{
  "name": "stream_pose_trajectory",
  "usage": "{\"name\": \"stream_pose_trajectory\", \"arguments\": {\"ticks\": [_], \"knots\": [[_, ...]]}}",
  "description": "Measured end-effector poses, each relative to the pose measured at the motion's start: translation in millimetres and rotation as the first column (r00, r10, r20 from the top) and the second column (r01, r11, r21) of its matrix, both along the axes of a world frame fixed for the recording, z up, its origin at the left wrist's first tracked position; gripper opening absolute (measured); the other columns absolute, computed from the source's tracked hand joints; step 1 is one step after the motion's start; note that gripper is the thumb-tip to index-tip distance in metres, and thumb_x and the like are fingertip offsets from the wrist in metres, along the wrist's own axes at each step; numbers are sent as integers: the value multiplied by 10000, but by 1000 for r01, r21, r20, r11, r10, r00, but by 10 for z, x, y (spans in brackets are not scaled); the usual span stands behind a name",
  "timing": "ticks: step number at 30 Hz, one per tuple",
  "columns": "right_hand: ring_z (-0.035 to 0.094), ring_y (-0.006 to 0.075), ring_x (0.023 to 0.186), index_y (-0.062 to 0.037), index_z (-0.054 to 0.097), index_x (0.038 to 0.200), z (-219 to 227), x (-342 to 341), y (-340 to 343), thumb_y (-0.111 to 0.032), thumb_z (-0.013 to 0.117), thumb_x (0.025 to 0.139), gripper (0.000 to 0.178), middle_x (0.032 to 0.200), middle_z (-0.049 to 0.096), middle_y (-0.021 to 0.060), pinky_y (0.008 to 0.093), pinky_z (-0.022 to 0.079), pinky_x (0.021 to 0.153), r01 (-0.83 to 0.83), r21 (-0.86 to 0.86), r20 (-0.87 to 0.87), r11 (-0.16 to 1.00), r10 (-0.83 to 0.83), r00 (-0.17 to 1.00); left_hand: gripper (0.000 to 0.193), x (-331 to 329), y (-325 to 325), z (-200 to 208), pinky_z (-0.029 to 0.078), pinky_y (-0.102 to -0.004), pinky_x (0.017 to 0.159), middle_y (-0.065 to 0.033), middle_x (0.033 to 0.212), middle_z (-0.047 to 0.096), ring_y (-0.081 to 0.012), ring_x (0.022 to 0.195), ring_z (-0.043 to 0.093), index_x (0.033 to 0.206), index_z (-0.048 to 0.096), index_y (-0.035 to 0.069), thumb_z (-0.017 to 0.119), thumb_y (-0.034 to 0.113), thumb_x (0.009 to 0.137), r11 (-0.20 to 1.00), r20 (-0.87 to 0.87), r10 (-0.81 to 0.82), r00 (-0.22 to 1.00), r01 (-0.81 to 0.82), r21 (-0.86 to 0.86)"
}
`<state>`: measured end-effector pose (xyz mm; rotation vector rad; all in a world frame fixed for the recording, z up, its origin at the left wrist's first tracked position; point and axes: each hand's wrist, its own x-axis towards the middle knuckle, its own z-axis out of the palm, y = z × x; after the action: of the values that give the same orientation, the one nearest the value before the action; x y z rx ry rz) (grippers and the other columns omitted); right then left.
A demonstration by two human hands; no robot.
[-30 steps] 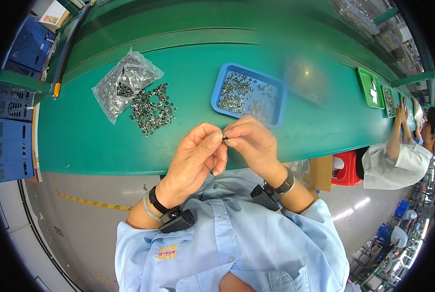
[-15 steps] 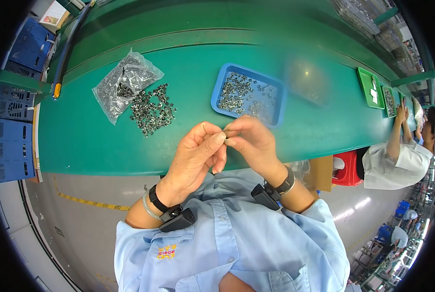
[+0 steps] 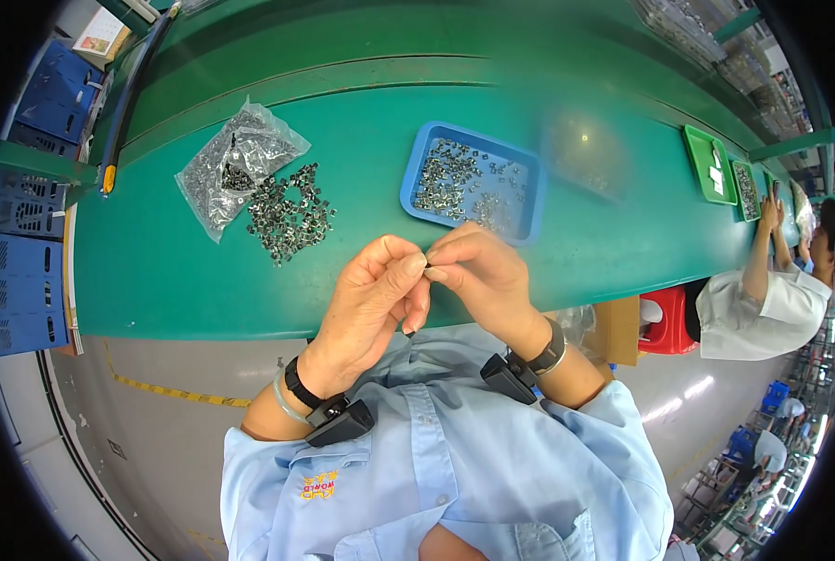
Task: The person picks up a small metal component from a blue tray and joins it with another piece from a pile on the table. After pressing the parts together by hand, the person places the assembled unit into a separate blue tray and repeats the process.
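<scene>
Before the chest, at the near edge of the green table [image 3: 156,280], holds the left hand [image 3: 366,294] and the right hand [image 3: 483,280] tip to tip, with a small dark piece [image 3: 428,266] pinched between them. Grips it by thumb and forefinger from either side, closely enough to hide most of its shape; leaves unclear the share of each hand in the hold. Slants the left forearm up and rightward to the grip, the right forearm up and leftward, with both elbows bent and wide apart. Faces the left palm toward the right hand, thumb stretched to the piece, lower fingers loosely curled just below the grip. Shows a dark spot at one of those lower fingertips, too small to make out. Sets the right forefinger above the right thumb, both pointing left. Wears a black band [image 3: 299,383] on the left wrist and a dark watch [image 3: 550,348] on the right. Has, beyond the grip and slightly right, a blue tray [image 3: 410,182] bearing metal bits [image 3: 444,182]; beyond and left, a loose pile [image 3: 285,234] of similar bits near a clear bag [image 3: 214,173].
</scene>
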<state>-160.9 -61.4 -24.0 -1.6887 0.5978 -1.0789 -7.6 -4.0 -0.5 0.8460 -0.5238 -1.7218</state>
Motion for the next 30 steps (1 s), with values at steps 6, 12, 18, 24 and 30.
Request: {"name": "stream_pose_trajectory", "arguments": {"ticks": [6, 12, 18, 24, 30], "knots": [[575, 167, 783, -42, 595, 867, -9, 33, 8, -25, 658, 796, 96, 862, 614, 66, 285, 464, 697, 18, 13, -18, 1000, -17, 1000, 147, -12, 12, -3, 360, -231, 430, -38, 624, 521, -112, 479, 465, 923, 502, 70, 522, 215, 933, 999, 64, 51, 997, -51, 8], [551, 155, 801, -41, 581, 879, -36, 60, 9, -42, 639, 821, 82, 868, 579, 55, 288, 459, 712, -65, 319, 190, 946, 3, 982, 193, -8, -33, 60, 369, -223, 429, -43, 642, 524, -109, 489, 477, 937, 503, 50, 481, 241, 951, 1000, 44, 24, 999, -23, -7], [536, 139, 809, -39, 581, 914, -37, 97, -7, -72, 611, 852, 77, 874, 562, 41, 278, 458, 734, -283, 582, 432, 762, 5, 902, 242, 11, -33, 151, 369, -204, 451, -36, 694, 527, -87, 530, 483, 956, 513, 30, 431, 257, 973, 999, 70, -26, 997, 29, -42], [559, 127, 792, -24, 597, 930, -62, 114, 2, -54, 584, 869, 69, 865, 589, 34, 263, 476, 738, -366, 581, 509, 727, 26, 860, 240, 39, -24, 125, 369, -203, 444, -32, 704, 525, -86, 529, 482, 944, 520, 28, 459, 259, 962, 999, 34, -40, 999, 41, -30], [554, 119, 787, -22, 598, 924, -37, 96, -13, -59, 585, 871, 67, 865, 588, 31, 259, 474, 734, -362, 557, 449, 748, 95, 888, 236, 76, -22, 90, 377, -209, 436, -29, 706, 527, -85, 529, 486, 933, 527, 32, 489, 264, 949, 998, -21, -61, 998, 61, -1]]}}
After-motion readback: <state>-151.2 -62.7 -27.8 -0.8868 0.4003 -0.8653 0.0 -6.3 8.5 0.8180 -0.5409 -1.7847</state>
